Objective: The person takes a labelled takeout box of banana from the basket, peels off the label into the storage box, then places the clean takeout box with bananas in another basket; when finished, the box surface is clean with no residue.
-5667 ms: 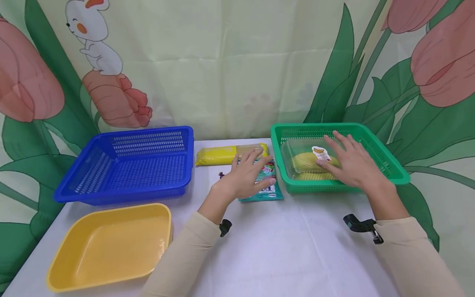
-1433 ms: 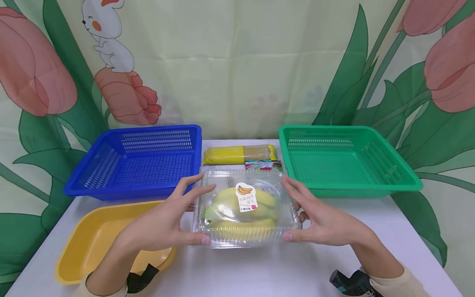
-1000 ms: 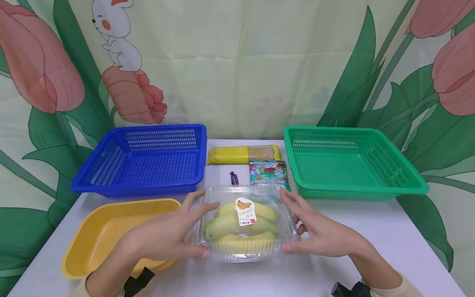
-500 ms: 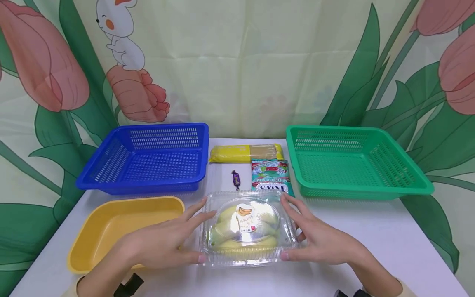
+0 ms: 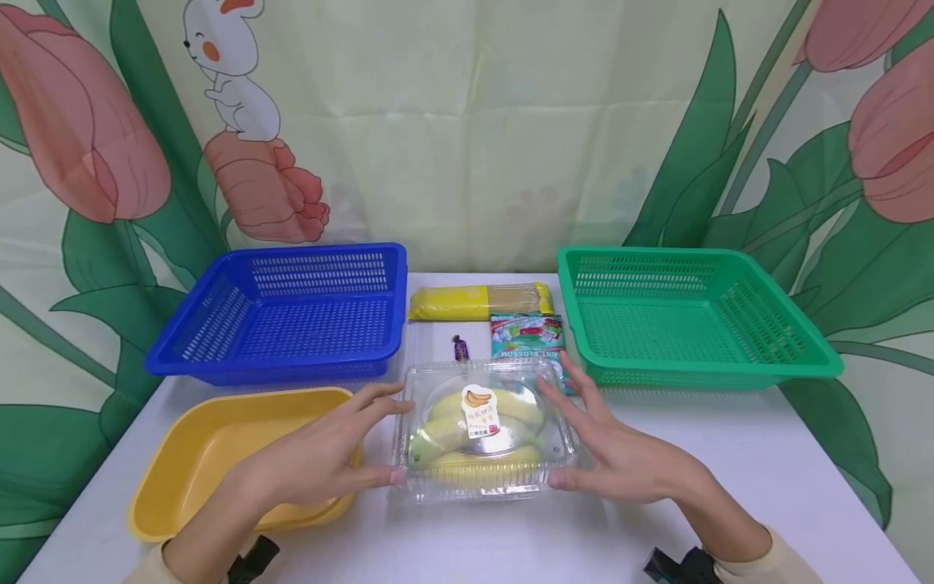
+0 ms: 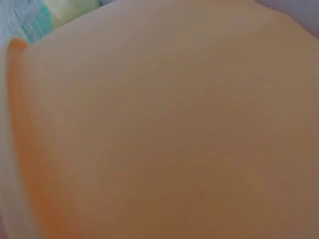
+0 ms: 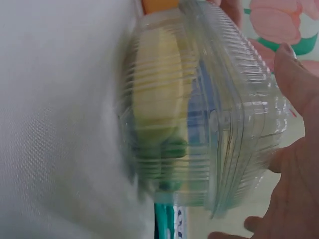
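Bananas [image 5: 445,438] lie inside a clear plastic clamshell box [image 5: 477,478], which sits on the table with a banana sticker on its lid. My left hand [image 5: 314,454] is at the box's left side, thumb and fingers extended, tips at the edge. On the opposite side my right hand [image 5: 627,454] spreads its fingers, some over the lid's edge, the thumb near the front corner. The right wrist view shows that hand's palm and fingers [image 7: 299,149] beside the ribbed wall of the box [image 7: 249,114]. A blurred tan surface fills most of the left wrist view.
Behind the box lie a teal candy bag [image 5: 525,337], a small purple wrapped candy [image 5: 460,349] and a yellow pack of noodles [image 5: 452,303]. A blue basket [image 5: 277,369] stands back left, a green basket [image 5: 700,373] back right, a yellow tub [image 5: 175,454] front left.
The bananas' box came out of the green basket to the middle front of the table, carried between both hands. In the last half second the hands' fingers have loosened and spread.
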`<state>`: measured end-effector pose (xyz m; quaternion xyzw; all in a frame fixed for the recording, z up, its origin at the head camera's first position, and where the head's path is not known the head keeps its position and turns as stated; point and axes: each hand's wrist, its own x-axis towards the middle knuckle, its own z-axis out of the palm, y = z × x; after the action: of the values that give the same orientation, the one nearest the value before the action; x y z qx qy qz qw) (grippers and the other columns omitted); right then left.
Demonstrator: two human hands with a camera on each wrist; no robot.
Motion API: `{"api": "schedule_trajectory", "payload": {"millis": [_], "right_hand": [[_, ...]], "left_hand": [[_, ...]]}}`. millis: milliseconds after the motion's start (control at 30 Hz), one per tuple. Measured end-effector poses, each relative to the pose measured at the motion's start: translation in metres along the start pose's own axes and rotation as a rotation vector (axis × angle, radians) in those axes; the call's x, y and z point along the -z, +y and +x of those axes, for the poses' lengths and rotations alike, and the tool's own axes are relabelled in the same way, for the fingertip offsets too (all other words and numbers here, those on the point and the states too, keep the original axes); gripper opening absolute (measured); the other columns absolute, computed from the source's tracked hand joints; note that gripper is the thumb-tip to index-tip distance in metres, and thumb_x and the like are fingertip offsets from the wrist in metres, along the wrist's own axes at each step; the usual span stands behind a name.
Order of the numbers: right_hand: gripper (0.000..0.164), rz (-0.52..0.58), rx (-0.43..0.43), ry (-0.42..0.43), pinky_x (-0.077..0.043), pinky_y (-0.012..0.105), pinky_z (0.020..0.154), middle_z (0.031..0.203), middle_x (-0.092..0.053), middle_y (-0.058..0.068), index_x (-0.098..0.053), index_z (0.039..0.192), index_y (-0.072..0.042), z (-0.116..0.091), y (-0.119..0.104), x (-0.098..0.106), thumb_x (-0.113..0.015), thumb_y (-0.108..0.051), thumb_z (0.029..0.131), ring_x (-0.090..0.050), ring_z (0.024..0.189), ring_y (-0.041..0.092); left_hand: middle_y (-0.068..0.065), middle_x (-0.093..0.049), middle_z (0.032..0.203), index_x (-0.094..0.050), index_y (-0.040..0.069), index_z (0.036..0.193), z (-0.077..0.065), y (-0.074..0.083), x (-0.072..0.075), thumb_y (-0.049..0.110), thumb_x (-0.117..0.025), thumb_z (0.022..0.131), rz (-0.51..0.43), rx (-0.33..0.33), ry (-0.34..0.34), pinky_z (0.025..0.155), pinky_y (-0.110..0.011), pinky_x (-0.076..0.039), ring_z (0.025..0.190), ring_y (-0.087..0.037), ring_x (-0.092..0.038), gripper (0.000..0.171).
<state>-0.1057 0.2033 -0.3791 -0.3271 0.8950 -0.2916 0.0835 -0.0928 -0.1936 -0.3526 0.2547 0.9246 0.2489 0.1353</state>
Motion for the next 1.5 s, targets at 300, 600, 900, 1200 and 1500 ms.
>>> {"api": "schedule_trajectory", "payload": {"millis": [300, 600, 900, 1200, 1500], "right_hand": [[0.077, -0.01, 0.068, -0.055, -0.027, 0.075, 0.112, 0.174, 0.002, 0.0, -0.019, 0.166, -0.028, 0.01, 0.002, -0.001, -0.06, -0.043, 0.102, 0.001, 0.157, 0.033], [0.085, 0.001, 0.007, -0.103, -0.035, 0.069, 0.11, 0.172, -0.005, -0.008, -0.025, 0.163, -0.035, 0.016, 0.001, 0.004, -0.067, -0.059, 0.094, -0.01, 0.155, 0.033], [0.089, 0.017, 0.003, -0.093, -0.036, 0.068, 0.11, 0.171, -0.012, -0.008, -0.031, 0.161, -0.033, 0.018, 0.001, 0.006, -0.073, -0.061, 0.088, -0.015, 0.154, 0.034], [0.09, 0.005, 0.007, -0.084, -0.037, 0.068, 0.11, 0.171, -0.013, -0.007, -0.033, 0.161, -0.03, 0.019, 0.001, 0.005, -0.073, -0.062, 0.087, -0.017, 0.154, 0.033], [0.088, 0.008, 0.002, -0.07, -0.037, 0.068, 0.109, 0.171, -0.014, -0.007, -0.034, 0.16, -0.032, 0.015, 0.001, 0.006, -0.073, -0.063, 0.087, -0.017, 0.153, 0.031]], "left_hand": [[0.001, -0.029, 0.165, -0.05, 0.028, 0.149, 0.002, 0.003, 0.004, 0.065, -0.071, 0.087, 0.006, 0.011, 0.003, 0.108, -0.058, -0.046, 0.145, -0.033, -0.042, 0.076], [-0.003, -0.028, 0.163, -0.044, 0.027, 0.152, 0.004, 0.003, 0.005, 0.061, -0.073, 0.088, -0.013, -0.034, 0.009, 0.108, -0.057, -0.048, 0.142, -0.032, -0.044, 0.078], [-0.001, -0.033, 0.162, -0.049, 0.03, 0.148, 0.014, 0.022, 0.004, 0.05, -0.074, 0.092, 0.015, -0.143, 0.078, 0.107, -0.054, -0.049, 0.142, -0.028, -0.044, 0.065], [0.002, -0.048, 0.15, -0.065, 0.03, 0.128, 0.038, 0.041, -0.009, 0.048, -0.07, 0.096, 0.094, -0.248, 0.211, 0.111, -0.045, -0.047, 0.136, -0.021, -0.05, 0.037], [-0.001, -0.057, 0.141, -0.069, 0.026, 0.117, 0.063, 0.058, -0.023, 0.044, -0.074, 0.094, 0.21, -0.33, 0.29, 0.11, -0.047, -0.048, 0.132, -0.025, -0.054, 0.029]]}}
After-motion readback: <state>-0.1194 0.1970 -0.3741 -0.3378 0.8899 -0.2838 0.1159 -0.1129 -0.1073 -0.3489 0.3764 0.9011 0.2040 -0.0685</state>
